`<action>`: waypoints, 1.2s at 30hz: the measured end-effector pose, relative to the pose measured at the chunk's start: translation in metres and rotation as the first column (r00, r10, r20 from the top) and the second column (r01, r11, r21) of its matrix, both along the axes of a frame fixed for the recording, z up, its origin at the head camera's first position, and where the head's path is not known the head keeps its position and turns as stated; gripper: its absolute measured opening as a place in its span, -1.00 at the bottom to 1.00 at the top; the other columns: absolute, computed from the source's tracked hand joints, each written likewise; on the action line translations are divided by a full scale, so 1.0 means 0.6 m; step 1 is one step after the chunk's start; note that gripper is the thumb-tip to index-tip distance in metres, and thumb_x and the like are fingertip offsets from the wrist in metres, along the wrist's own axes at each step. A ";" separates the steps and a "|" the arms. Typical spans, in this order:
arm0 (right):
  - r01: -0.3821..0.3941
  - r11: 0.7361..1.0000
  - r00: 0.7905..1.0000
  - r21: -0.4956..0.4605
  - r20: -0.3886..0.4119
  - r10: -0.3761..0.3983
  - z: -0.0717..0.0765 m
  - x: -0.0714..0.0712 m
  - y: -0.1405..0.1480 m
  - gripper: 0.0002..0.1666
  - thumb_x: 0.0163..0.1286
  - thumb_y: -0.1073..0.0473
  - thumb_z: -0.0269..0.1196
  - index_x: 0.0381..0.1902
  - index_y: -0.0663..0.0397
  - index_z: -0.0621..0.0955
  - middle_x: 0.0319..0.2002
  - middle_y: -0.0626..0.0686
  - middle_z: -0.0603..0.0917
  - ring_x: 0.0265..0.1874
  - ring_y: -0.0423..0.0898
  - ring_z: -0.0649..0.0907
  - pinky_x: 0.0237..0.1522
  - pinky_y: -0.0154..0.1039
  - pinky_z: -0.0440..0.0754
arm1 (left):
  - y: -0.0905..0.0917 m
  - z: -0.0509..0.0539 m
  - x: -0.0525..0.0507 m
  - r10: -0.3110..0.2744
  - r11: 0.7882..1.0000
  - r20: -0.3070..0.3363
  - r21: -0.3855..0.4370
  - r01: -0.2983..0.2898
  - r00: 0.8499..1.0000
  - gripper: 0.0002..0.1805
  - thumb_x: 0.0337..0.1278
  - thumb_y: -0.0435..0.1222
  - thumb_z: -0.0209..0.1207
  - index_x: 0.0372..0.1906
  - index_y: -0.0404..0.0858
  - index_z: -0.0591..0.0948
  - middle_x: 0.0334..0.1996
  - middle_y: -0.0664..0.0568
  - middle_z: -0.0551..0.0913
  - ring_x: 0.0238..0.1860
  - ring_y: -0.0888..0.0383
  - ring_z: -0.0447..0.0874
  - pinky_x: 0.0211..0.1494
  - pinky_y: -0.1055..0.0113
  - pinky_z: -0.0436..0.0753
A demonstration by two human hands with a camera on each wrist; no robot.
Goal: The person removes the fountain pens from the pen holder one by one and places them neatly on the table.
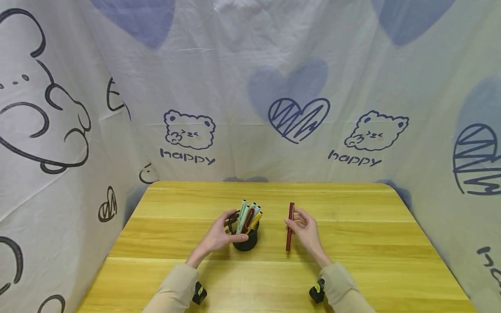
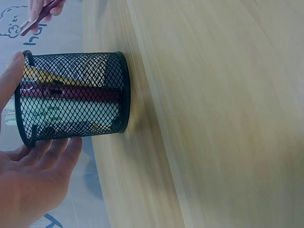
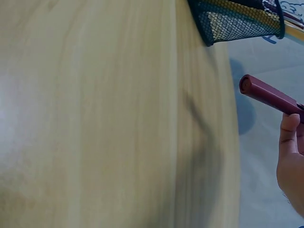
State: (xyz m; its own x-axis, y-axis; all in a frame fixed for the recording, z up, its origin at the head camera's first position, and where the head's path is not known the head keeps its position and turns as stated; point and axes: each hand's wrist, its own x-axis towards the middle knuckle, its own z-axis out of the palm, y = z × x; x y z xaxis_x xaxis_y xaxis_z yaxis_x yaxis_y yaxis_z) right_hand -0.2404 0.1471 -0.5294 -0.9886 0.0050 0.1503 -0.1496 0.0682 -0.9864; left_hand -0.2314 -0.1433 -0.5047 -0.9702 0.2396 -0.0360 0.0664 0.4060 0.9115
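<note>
A black mesh pen holder point(image 1: 245, 245) stands upright on the table, filled with several pens. Light green pens point(image 1: 243, 215), a dark red pen point(image 1: 248, 221) and a yellow pen point(image 1: 256, 220) stick out of its top. My left hand point(image 1: 217, 235) holds the holder from the left, thumb near the front rim and fingers round the far side, as the left wrist view also shows. To the right, my right hand point(image 1: 309, 234) pinches another dark red pen point(image 3: 268, 92) between thumb and fingers. That pen is off the table, apart from the holder.
The wooden table point(image 1: 352, 243) has rounded far corners. A white cloth point(image 1: 242, 143) with printed hearts and bears hangs behind it and along both sides. Black wrist cameras point(image 1: 199, 293) sit below the sleeves.
</note>
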 end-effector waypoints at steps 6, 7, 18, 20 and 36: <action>-0.001 0.997 0.998 0.078 0.069 -0.005 -0.009 0.000 0.000 -0.33 0.37 0.38 0.31 0.40 0.36 0.40 -0.14 0.36 0.66 -0.45 -0.31 0.68 -0.45 -0.28 0.71 | 0.000 -0.003 -0.001 -0.008 1.000 -0.003 0.013 0.008 1.000 0.09 -0.08 -0.16 0.55 0.53 -0.33 0.21 0.49 -0.25 0.31 0.45 -0.34 0.32 0.44 -0.20 0.47; -0.004 0.996 0.997 0.094 0.077 -0.003 -0.010 0.000 0.000 -0.33 0.37 0.38 0.30 0.41 0.36 0.39 -0.13 0.37 0.65 -0.45 -0.30 0.68 -0.45 -0.26 0.72 | 0.001 -0.004 -0.001 -0.008 1.000 -0.004 0.017 0.008 1.000 0.08 -0.07 -0.18 0.55 0.53 -0.33 0.21 0.49 -0.26 0.31 0.45 -0.35 0.32 0.43 -0.20 0.47; -0.030 0.982 0.992 0.189 0.123 0.007 -0.015 -0.002 0.003 -0.39 0.38 0.42 0.27 0.36 0.42 0.43 -0.17 0.38 0.67 -0.41 -0.11 0.69 -0.44 -0.17 0.73 | 0.002 -0.005 -0.002 -0.001 0.999 0.003 0.049 0.000 1.000 0.07 -0.08 -0.22 0.55 0.52 -0.35 0.21 0.49 -0.25 0.30 0.45 -0.35 0.32 0.46 -0.19 0.44; -0.013 0.976 0.994 0.217 0.111 -0.012 -0.025 -0.006 0.004 -0.43 0.38 0.40 0.28 0.33 0.42 0.47 -0.19 0.34 0.69 -0.37 -0.07 0.72 -0.43 -0.20 0.74 | 0.002 -0.004 -0.002 0.001 0.999 0.007 0.050 -0.001 1.000 0.08 -0.09 -0.21 0.55 0.53 -0.34 0.21 0.50 -0.24 0.30 0.45 -0.34 0.31 0.46 -0.19 0.44; 0.016 0.941 0.994 0.338 0.096 -0.051 -0.045 -0.015 0.001 -0.61 0.33 0.32 0.35 0.08 0.41 0.65 -0.36 0.21 0.72 -0.49 -0.23 0.61 -0.42 -0.44 0.57 | 0.002 -0.002 -0.001 -0.001 0.999 0.007 0.045 0.001 1.000 0.08 -0.09 -0.20 0.55 0.53 -0.33 0.21 0.50 -0.25 0.29 0.46 -0.35 0.31 0.46 -0.19 0.45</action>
